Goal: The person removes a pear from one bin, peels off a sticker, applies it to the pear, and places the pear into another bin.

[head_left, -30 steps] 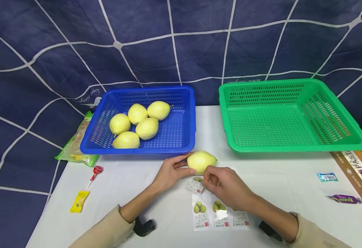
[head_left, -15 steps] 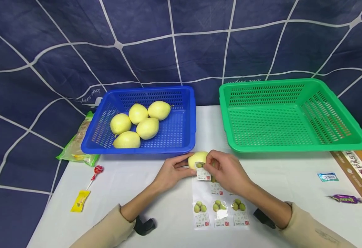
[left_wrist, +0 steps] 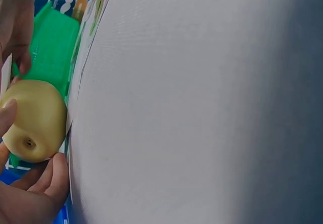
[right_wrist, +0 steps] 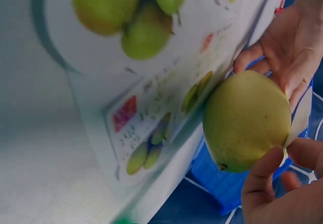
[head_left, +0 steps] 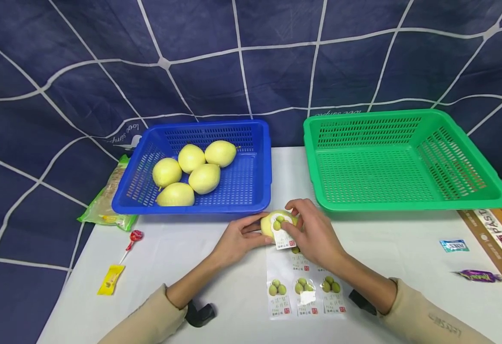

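Left hand [head_left: 238, 239] grips the pear [head_left: 272, 223] just front of the blue basket [head_left: 259, 162]; right hand [head_left: 313, 234] pinches a sticker [head_left: 283, 235] onto it. Could wrinkle if pear rolls.

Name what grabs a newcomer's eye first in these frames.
Mid-table, at the near rim of the blue basket, the left hand holds a yellow pear while the right hand presses a sticker onto it. Four more pears sit in that basket; the green basket to its right holds nothing. A sticker sheet lies just below the hands.
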### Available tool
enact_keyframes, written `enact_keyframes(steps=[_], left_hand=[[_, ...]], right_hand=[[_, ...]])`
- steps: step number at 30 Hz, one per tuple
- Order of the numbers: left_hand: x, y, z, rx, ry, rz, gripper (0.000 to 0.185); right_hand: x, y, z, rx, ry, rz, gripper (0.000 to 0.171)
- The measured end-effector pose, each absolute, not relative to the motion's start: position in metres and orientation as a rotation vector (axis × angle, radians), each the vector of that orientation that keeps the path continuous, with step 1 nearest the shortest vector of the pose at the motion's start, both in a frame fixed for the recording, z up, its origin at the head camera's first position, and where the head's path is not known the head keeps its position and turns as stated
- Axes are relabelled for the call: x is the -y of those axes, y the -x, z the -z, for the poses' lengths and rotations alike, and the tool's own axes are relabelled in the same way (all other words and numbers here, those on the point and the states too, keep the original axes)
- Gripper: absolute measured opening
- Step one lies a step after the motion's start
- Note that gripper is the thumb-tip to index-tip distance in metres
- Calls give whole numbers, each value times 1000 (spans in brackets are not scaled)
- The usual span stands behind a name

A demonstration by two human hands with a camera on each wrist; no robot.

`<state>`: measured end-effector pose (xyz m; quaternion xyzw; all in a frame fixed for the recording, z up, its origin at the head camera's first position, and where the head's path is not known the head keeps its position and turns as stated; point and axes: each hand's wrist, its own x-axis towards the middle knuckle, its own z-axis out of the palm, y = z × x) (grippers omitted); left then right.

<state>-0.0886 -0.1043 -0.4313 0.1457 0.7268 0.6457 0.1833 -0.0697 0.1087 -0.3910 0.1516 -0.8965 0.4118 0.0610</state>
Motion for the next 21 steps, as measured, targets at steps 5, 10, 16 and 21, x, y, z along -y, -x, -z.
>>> enact_keyframes(steps=[5,10,16,21], left_hand=[[105,91,431,-2066,-422,-1813,58],[108,91,431,-2017,-413,-1803,58],[107,90,428,-2010,-433,-1776,59],[98,87,425,-2105,-454,-1707,65]], right_hand=[[-112,68,394,2709,-643,-1236,28],[-116,66,394,2829,-743,-1235,48],[-122,66,395,2875,-788,-1313,55],[-125,67,396,2873,-782,-1344,56]])
